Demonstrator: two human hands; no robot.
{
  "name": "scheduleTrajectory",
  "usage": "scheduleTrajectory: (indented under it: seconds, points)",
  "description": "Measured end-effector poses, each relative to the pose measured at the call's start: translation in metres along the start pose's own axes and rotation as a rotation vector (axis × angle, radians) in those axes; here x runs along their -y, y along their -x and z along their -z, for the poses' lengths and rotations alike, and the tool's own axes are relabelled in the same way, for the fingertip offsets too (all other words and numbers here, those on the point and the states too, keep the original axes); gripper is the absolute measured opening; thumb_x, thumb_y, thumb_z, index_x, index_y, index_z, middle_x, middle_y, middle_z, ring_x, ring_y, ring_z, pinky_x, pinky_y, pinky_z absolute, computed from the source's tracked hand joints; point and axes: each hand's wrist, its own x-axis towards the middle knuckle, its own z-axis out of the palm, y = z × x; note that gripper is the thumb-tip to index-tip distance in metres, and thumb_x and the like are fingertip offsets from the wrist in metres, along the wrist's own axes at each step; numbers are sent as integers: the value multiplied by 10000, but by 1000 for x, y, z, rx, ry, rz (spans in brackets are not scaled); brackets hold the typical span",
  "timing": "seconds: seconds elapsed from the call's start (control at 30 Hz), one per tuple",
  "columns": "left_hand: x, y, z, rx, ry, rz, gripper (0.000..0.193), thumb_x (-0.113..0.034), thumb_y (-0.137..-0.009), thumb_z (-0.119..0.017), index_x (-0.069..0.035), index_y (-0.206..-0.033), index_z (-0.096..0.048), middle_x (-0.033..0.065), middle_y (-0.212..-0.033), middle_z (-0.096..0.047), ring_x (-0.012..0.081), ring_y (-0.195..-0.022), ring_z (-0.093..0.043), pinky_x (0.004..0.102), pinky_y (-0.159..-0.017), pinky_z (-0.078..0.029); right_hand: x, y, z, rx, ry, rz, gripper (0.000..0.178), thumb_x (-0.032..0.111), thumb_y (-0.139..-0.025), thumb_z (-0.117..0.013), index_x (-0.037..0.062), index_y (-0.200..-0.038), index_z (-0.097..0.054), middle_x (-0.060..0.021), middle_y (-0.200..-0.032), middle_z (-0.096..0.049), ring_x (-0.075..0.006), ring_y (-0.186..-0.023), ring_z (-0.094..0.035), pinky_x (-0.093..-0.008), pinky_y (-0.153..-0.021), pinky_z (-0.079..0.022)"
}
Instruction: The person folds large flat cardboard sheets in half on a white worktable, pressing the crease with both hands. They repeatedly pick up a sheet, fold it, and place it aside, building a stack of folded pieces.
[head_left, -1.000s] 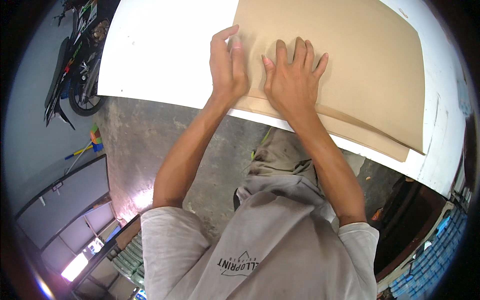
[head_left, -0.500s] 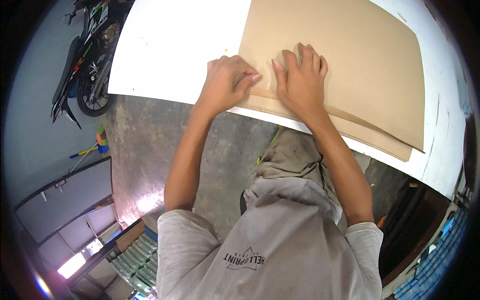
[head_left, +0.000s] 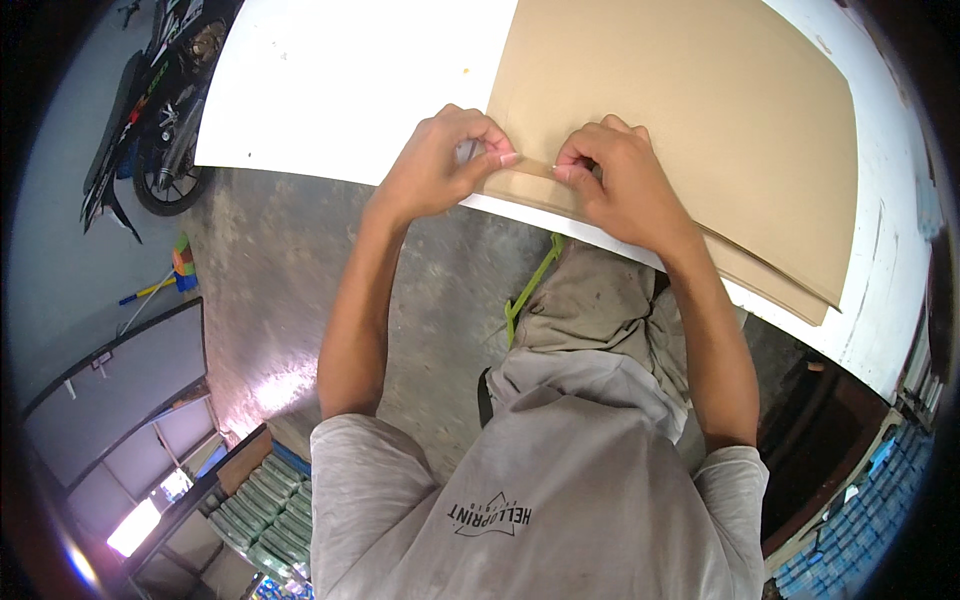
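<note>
A large sheet of brown paper or thin board point(head_left: 700, 110) lies on a white table point(head_left: 340, 90). Along its near edge a narrow brown strip point(head_left: 765, 285) of a lower layer shows, and the upper edge stands slightly lifted at the right. At the near left corner my left hand point(head_left: 440, 165) pinches that edge between thumb and fingertips. A short way to its right, my right hand point(head_left: 632, 185) has thumb and forefinger pressed together on the same edge, the other fingers curled. The part under my right wrist is hidden.
A motorcycle point(head_left: 165, 130) stands at the far left. Near it on the concrete floor point(head_left: 270, 270) are a broom point(head_left: 183, 262) and a dark-framed panel point(head_left: 120, 380). Stacked green packs point(head_left: 265, 510) lie lower left, blue stacks point(head_left: 850, 540) lower right.
My right hand has gone from spread fingers on the sheet to a pinch at its near edge. My left hand keeps its pinch. The view has shifted slightly.
</note>
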Motion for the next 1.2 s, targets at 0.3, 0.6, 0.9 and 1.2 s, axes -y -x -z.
scheduleTrajectory:
  seconds: [0.3,0.6,0.9,1.2]
  points:
    - [8,-4,-3,19,-7,-132,187,-220,-977,-767,-38,-947,-733,44,-843,-663,211,-849,-551,373,-838,-477,3,-6,0,77,115,-70,115,-3,-800,-669,43,-885,-731,-105,-922,-717,-314,-992,-625,-441,-945,-408]
    - [15,0,-13,-45,0,-206,168,-199,-944,-789,-42,-934,-731,50,-847,-662,216,-877,-560,379,-827,-470,7,-1,-8,51,222,-77,100,2,-806,-673,54,-873,-726,-99,-940,-697,-320,-1005,-597,-464,-911,-406]
    - [13,5,-19,-114,23,-210,147,-142,-918,-802,-50,-897,-690,63,-846,-627,238,-849,-552,382,-798,-465,12,4,-13,-17,296,-32,104,27,-831,-740,56,-914,-686,-92,-965,-681,-323,-1001,-586,-472,-895,-407]
    - [7,8,-21,-57,-107,-174,105,-107,-931,-757,-126,-947,-654,25,-950,-626,259,-911,-571,416,-940,-389,11,5,-19,-33,391,-19,150,70,-858,-762,74,-944,-639,-67,-961,-671,-310,-1002,-598,-474,-861,-405]
